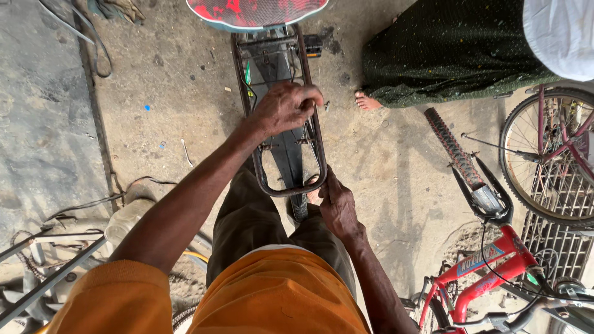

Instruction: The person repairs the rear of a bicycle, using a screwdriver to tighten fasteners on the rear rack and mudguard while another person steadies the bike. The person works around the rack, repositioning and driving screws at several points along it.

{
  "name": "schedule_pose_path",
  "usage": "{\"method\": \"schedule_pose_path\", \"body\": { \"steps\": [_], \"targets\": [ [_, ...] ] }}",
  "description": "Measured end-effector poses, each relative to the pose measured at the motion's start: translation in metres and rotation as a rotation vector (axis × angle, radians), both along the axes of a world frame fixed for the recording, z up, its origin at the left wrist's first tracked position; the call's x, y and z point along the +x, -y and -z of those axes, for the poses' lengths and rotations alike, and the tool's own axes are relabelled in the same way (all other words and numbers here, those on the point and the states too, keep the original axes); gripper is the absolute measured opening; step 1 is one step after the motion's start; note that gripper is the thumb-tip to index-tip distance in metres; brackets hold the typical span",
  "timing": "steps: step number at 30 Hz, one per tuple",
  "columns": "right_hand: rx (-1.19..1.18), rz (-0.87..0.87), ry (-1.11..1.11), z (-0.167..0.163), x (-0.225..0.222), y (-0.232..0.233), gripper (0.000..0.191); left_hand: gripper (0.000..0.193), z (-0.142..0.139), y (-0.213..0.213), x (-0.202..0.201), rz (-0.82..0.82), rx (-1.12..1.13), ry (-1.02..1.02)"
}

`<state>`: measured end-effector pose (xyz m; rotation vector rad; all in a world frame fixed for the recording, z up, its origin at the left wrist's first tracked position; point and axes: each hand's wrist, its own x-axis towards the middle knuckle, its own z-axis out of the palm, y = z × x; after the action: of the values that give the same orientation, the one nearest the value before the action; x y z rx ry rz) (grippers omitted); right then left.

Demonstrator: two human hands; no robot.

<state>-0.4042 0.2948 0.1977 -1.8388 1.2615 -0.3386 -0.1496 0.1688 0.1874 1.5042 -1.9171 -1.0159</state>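
Head view, looking straight down: the rear carrier rack (pixel 281 117) of a bicycle stands right in front of the person, stretching away from the legs toward the red patterned saddle (pixel 257 11) at the top edge. The left hand (pixel 284 108) lies across the rack about midway along it, fingers clenched around the right side rail, knuckles up. The right hand (pixel 334 204) is at the near, rounded end of the rack, on its right corner; its fingers curl down beside the rail, but whether they grip the rail or something under it cannot be told. Below the rack runs the black mudguard (pixel 288 158), and a bit of the rear tyre (pixel 299 207) shows just under the rack's end. 2 small springs cross between the rails near the middle.

As to progress, my judgement is that the rack is already seated on the bicycle and is being steadied or adjusted by both hands; no tool shows in either hand, and any fastening underneath is hidden.

Around this, the ground is dusty concrete (pixel 154 74). To the right stands a red bicycle frame (pixel 489 272) with a knobbly tyre (pixel 451 148), a spoked wheel (pixel 547 154) beyond it, and another person's bare foot (pixel 368 102) under a dark green garment.
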Motion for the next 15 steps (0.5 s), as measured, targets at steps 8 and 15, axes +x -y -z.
{"method": "schedule_pose_path", "body": {
  "steps": [8,15],
  "targets": [
    [0.06,-0.132,-0.052,-0.014,-0.006,0.014,0.063,0.015,0.017,-0.054,-0.011,-0.415,-0.61,0.196],
    [-0.158,0.086,0.179,-0.003,-0.007,-0.006,0.045,0.044,0.032,-0.112,-0.027,-0.292,-0.469,0.463]
  ]
}}
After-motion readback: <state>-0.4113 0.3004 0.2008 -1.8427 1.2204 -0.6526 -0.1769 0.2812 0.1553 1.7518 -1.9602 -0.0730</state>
